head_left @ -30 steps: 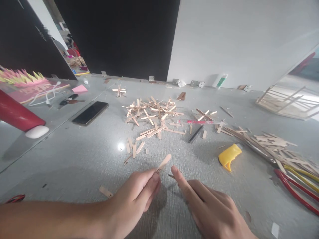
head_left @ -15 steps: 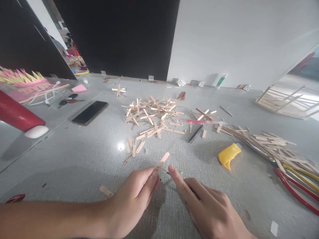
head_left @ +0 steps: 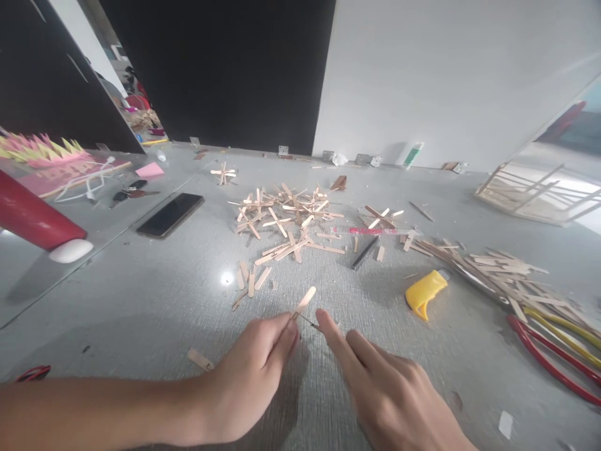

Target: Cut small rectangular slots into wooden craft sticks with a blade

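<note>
My left hand pinches the lower end of a short wooden craft stick, which points up and to the right just above the grey surface. My right hand lies beside it with its index finger stretched out, the tip touching a thin dark sliver at the base of the stick. The other right fingers are loosely extended. A pile of glued stick crosses lies farther away at the middle.
A yellow cutter lies to the right, near red and yellow handled pliers and a heap of long sticks. A black phone and a red cylinder are at the left. A stick frame stands at the far right.
Both hands have drifted slightly left and closer together. The right index fingertip has come nearer the base of the stick held by the left hand.
</note>
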The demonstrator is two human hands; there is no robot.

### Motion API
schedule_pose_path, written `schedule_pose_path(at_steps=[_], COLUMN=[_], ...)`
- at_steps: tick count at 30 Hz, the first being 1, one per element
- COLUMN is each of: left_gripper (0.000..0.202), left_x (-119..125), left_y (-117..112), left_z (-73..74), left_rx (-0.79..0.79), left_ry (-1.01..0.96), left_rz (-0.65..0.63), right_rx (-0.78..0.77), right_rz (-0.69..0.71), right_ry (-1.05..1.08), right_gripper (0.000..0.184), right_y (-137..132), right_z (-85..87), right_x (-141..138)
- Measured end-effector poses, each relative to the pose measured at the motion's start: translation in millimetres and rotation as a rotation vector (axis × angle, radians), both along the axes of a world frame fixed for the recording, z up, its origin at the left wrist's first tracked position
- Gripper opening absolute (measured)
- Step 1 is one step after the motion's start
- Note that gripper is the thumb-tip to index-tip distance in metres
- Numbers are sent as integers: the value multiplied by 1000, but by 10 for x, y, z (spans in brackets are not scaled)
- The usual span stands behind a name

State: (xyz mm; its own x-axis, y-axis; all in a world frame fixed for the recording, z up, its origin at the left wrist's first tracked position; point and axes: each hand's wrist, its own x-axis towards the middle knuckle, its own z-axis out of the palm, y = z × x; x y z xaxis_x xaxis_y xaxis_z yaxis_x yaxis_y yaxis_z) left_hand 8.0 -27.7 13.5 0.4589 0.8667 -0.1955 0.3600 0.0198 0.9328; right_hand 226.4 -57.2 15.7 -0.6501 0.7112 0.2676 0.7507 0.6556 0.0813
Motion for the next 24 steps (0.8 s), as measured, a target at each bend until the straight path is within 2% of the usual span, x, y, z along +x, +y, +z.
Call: schedule_pose_path(at_steps=[4, 7, 9, 13, 16, 17, 19, 21, 24], left_gripper=[41, 42, 43, 46, 44, 45, 47, 51, 51], left_x=[-17, -38, -50, -56, -53, -53, -51, -42, -15], left_y=[71, 127, 147, 153, 161, 168, 182, 196, 206], left_z=[8, 45, 73, 109, 96, 81, 37, -10, -38], left_rx=[65, 40, 31, 51, -42, -84, -145, -168, -207], left_ry=[27, 69, 103, 144, 123, 104, 68, 50, 52], left_rz=[-106, -228, -271, -263, -236, -221, -190, -159, -111], right_rx=[107, 132, 43, -263, -404, -411, -397, -382, -334], right_rz=[-8, 10, -10, -126, -114, -102, -105, -144, -169], right_ry=[-136, -239, -247, -323, -395, -399, -361, -281, -224], right_gripper=[67, 67, 63, 42, 42, 42, 44, 51, 76], right_y=[-31, -13, 51, 274, 411, 429, 412, 323, 138], right_z=[138, 285, 408, 754, 961, 973, 884, 669, 327], right_x=[17, 43, 25, -139, -274, -301, -316, -295, -247])
